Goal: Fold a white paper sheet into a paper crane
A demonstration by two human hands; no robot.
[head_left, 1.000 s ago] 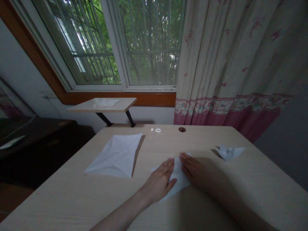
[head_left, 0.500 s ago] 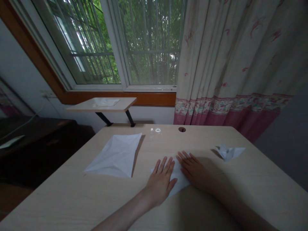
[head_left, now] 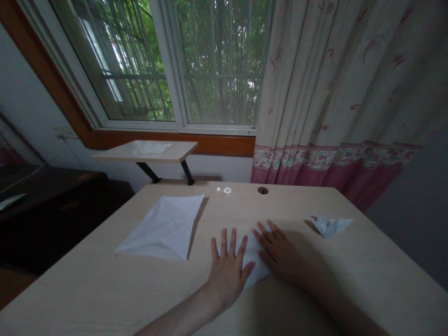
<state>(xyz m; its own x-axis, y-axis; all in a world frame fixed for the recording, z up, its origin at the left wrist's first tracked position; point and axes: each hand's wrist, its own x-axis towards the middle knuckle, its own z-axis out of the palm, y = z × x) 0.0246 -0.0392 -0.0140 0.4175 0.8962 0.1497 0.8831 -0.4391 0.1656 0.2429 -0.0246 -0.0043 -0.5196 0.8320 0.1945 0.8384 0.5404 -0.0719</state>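
Note:
A folded sheet of white paper (head_left: 255, 261) lies flat on the desk, partly hidden beneath both hands. My left hand (head_left: 229, 266) rests palm down over its left side, fingers spread apart. On its right side lies my right hand (head_left: 280, 254), palm down with the fingers stretched out. Neither hand grips anything. To the left, a creased, unfolded white sheet (head_left: 166, 227) lies with its right edge slightly raised. Over at the right stands a small folded paper figure (head_left: 331, 225), its wing-like points turned up.
The pale wooden desk (head_left: 87, 284) has a round cable hole (head_left: 263, 190) near its back edge. At the back left, a raised shelf (head_left: 185, 151) on black legs holds crumpled white paper (head_left: 152, 148). Behind are a barred window and a patterned curtain (head_left: 297, 93).
My left hand has shifted a little to the left and its fingers have spread wider. The right hand stays on the folded paper. The whole view has moved slightly.

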